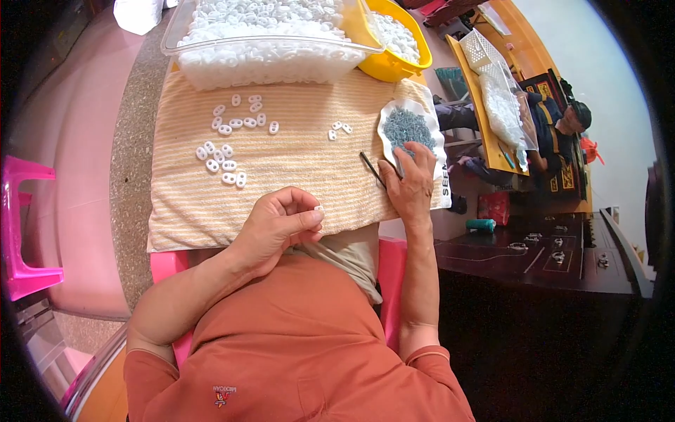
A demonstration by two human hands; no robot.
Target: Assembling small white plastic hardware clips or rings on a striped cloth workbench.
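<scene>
My left hand is closed in a pinch near the front edge of a striped towel. Between its thumb and forefinger shows a small white plastic piece. My right hand reaches over a white wavy-edged dish heaped with tiny blue-grey parts. Its fingertips are among those parts, with thumb and fingers apart. A thin dark rod slants beside the right thumb, its lower end hidden by the hand. Loose white two-hole pieces are scattered at the left, and a few smaller white pieces lie near the dish.
A clear bin full of white pieces stands at the back, next to a yellow basin of more. A pink stool is at the left. Far right, another person sits by a wooden table.
</scene>
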